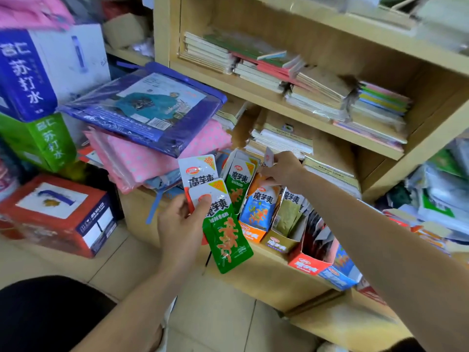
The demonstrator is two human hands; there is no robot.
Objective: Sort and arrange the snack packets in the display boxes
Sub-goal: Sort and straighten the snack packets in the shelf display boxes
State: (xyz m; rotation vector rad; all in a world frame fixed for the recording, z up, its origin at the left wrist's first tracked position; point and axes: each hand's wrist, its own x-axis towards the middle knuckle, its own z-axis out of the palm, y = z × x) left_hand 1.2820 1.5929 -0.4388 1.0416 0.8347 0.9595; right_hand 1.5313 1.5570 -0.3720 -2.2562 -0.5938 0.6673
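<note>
My left hand [181, 222] grips a small fan of snack packets: a green one [225, 237] in front and a white-topped one [198, 171] behind it. My right hand [281, 171] reaches over the row of display boxes and pinches a small packet [268, 156] above the green display box [238, 184]. Beside that stand an orange box holding blue packets [258, 207], a gold box [279, 241], a red box [309, 265] and a blue box [337, 275], all on a low wooden shelf.
Wooden shelves [279, 95] above hold stacks of notebooks. Bagged raincoats [147, 110] are piled at the left beside drink cartons [28, 72] and a red carton [55, 214] on the tiled floor. More bagged goods lie at the right.
</note>
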